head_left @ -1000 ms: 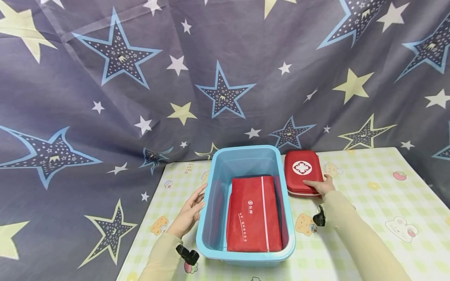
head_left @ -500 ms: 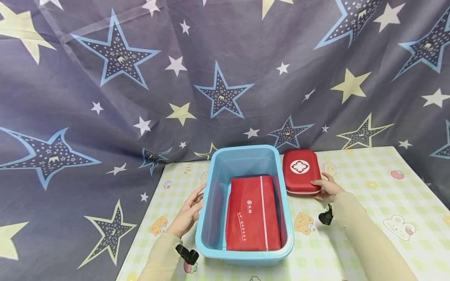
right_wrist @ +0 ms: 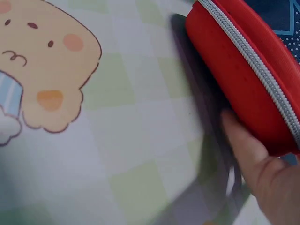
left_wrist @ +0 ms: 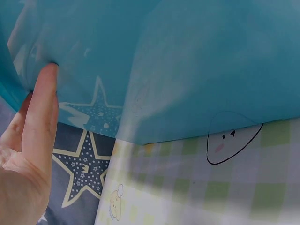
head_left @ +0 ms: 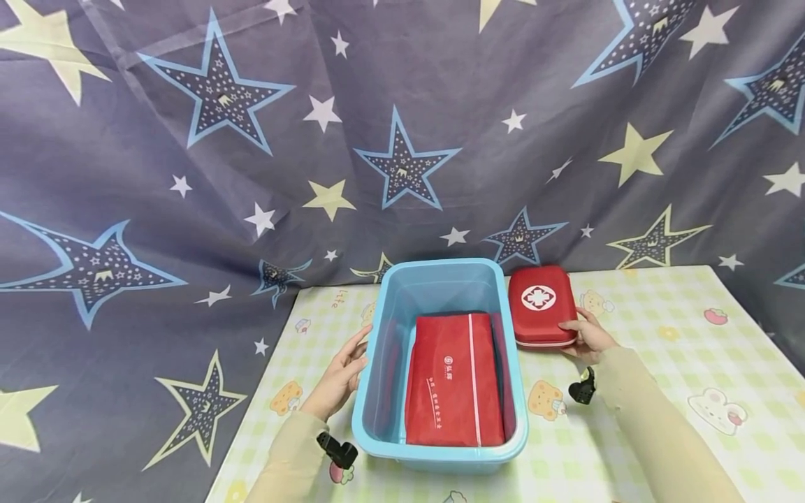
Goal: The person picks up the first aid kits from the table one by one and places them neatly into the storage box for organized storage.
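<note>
A light blue plastic tub (head_left: 440,457) stands on the table, with a folded red cloth bag (head_left: 453,381) lying flat inside it. My left hand (head_left: 336,381) rests against the tub's left wall; in the left wrist view its straight fingers (left_wrist: 42,108) touch the blue side. To the right of the tub is a red zippered first-aid case (head_left: 542,318) bearing a white cross. My right hand (head_left: 594,337) grips the case's near right corner, thumb on top and fingers at the lower edge. The right wrist view shows the silver zipper (right_wrist: 253,65) and a finger at the underside.
A checked tablecloth with cartoon animals (head_left: 717,409) covers the table. Behind it hangs a dark cloth (head_left: 478,84) printed with stars. The tub and the case are close together near the table's back edge.
My right hand has shifted from lying over the case's top to its corner, with thumb above and fingers now at the lower edge. My left hand stays at the tub.
</note>
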`<action>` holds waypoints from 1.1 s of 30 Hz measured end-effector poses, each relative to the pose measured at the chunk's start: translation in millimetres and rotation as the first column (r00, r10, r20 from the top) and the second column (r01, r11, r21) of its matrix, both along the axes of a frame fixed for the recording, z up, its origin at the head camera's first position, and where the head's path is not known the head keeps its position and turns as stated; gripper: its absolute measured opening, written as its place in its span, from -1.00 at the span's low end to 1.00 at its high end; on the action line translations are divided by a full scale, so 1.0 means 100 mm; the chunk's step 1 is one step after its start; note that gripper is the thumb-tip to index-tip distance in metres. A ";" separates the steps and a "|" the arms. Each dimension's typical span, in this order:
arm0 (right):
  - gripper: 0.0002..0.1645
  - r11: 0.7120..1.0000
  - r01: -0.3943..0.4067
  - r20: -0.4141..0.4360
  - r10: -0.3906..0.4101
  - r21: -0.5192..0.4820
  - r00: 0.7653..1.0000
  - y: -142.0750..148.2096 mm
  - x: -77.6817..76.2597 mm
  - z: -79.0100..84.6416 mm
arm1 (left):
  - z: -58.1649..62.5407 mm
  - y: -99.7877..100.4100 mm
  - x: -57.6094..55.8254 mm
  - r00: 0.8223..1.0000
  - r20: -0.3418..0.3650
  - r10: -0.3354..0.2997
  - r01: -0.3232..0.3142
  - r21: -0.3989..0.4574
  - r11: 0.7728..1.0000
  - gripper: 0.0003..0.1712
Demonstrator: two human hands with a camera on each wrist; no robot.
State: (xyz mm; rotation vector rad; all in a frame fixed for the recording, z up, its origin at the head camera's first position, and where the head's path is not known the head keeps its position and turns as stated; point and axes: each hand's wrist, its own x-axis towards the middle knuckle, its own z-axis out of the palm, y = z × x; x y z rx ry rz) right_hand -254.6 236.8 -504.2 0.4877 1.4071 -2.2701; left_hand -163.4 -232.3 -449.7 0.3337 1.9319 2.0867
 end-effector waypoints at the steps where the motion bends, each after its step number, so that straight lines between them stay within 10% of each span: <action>1: 0.10 1.000 0.006 0.003 -0.006 -0.011 1.000 0.00 0.00 0.00 | 0.00 0.00 0.00 1.000 0.000 -0.001 0.001 0.002 1.000 -0.29; 33: -0.26 0.999 0.045 -0.048 -0.044 0.013 0.998 -0.09 0.06 -0.08 | -0.04 -0.01 0.01 1.000 -0.017 -0.002 0.002 0.015 1.000 -0.29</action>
